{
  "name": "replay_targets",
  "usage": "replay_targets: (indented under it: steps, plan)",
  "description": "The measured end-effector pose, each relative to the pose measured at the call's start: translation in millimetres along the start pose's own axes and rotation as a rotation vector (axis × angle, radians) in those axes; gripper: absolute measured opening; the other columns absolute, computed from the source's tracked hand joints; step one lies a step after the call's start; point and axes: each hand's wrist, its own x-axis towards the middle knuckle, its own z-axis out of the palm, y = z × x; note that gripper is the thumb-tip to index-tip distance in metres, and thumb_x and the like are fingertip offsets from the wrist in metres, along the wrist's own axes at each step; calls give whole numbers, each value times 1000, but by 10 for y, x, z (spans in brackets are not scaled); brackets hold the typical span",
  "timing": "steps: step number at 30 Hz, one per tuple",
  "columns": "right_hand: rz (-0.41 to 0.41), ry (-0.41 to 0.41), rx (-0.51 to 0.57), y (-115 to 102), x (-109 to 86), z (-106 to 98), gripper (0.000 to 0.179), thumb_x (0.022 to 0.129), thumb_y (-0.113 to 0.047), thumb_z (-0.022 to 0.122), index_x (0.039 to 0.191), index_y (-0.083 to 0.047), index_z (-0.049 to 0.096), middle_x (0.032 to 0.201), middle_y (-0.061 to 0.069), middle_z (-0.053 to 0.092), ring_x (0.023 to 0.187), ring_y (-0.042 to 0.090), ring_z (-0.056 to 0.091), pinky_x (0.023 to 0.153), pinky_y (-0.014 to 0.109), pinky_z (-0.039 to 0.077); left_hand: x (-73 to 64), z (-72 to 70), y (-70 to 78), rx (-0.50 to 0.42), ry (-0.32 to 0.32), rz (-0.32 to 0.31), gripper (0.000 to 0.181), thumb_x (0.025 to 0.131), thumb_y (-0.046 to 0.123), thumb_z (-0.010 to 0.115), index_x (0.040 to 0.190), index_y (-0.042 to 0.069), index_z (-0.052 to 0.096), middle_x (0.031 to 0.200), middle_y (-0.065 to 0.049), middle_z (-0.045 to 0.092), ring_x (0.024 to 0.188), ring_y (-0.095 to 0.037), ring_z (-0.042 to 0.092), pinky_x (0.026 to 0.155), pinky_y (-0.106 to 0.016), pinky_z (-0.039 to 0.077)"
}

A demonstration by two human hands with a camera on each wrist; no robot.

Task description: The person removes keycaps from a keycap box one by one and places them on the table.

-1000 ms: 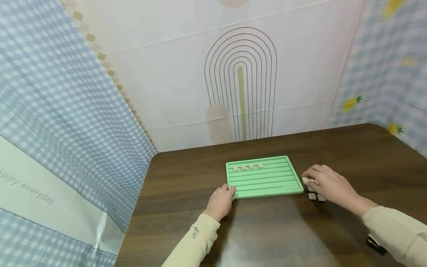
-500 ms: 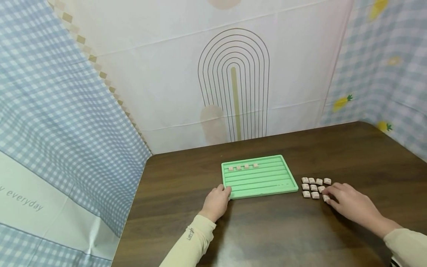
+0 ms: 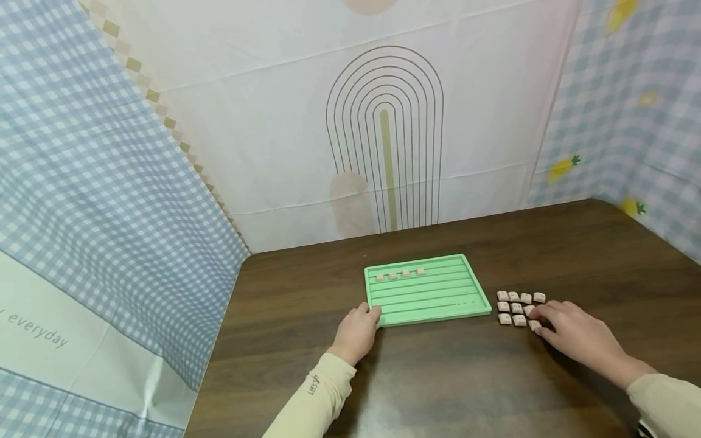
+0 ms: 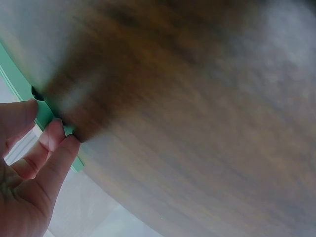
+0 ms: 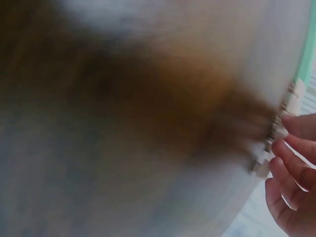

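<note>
A light green ridged tray [image 3: 432, 297] lies on the dark wooden table. My left hand [image 3: 356, 331] grips its near left corner; in the left wrist view thumb and fingertips pinch the green edge [image 4: 19, 81]. Several small beige keycaps [image 3: 406, 273] sit in a row along the tray's top groove. To the tray's right, more loose keycaps [image 3: 517, 308] are laid out in rough rows. My right hand [image 3: 580, 334] is at the near right end of these rows, pinching a keycap [image 3: 534, 325] between thumb and fingertips, close to the table. Its fingers partly cover a neighbouring keycap.
The brown table [image 3: 438, 371] reaches toward me and to both sides. Behind it hangs a white cloth [image 3: 274, 152] with an arch pattern. Blue checked curtains [image 3: 109, 182] flank it left and right.
My right hand has moved from the left side of the loose keycaps to their near right end, uncovering the rows. The view shifted slightly. My left hand still holds the tray corner.
</note>
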Motion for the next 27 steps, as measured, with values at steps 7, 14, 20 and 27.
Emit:
replay_targets:
  steps: [7, 14, 20, 27]
  plan:
    - [15, -19, 86, -5, 118, -75, 15, 81, -20, 68, 94, -14, 66, 87, -2, 64, 76, 18, 60, 59, 37, 48, -26, -9, -19, -5, -14, -18, 13, 87, 15, 63, 88, 10, 52, 76, -7, 54, 63, -20, 54, 54, -25, 46]
    - [-49, 20, 110, -224, 478, -181, 15, 84, -19, 64, 97, -11, 66, 85, -3, 63, 72, 10, 56, 60, 33, 45, -21, 22, -30, 2, -20, -9, 13, 86, 15, 64, 89, 11, 53, 77, -5, 54, 63, -17, 54, 55, -22, 45]
    - [-112, -10, 163, -537, 970, -208, 18, 87, -17, 62, 102, -7, 66, 93, 5, 66, 79, 18, 61, 65, 37, 49, 5, 19, -39, 37, -12, 10, 12, 86, 15, 64, 90, 10, 54, 76, -5, 54, 61, -16, 53, 54, -21, 45]
    - [-128, -71, 233, -827, 1430, 117, 29, 87, -15, 61, 113, -3, 61, 106, 13, 64, 95, 29, 60, 75, 43, 50, -21, -6, -20, 23, -37, 22, 15, 86, 18, 64, 88, 11, 52, 76, -3, 53, 61, -15, 52, 54, -20, 43]
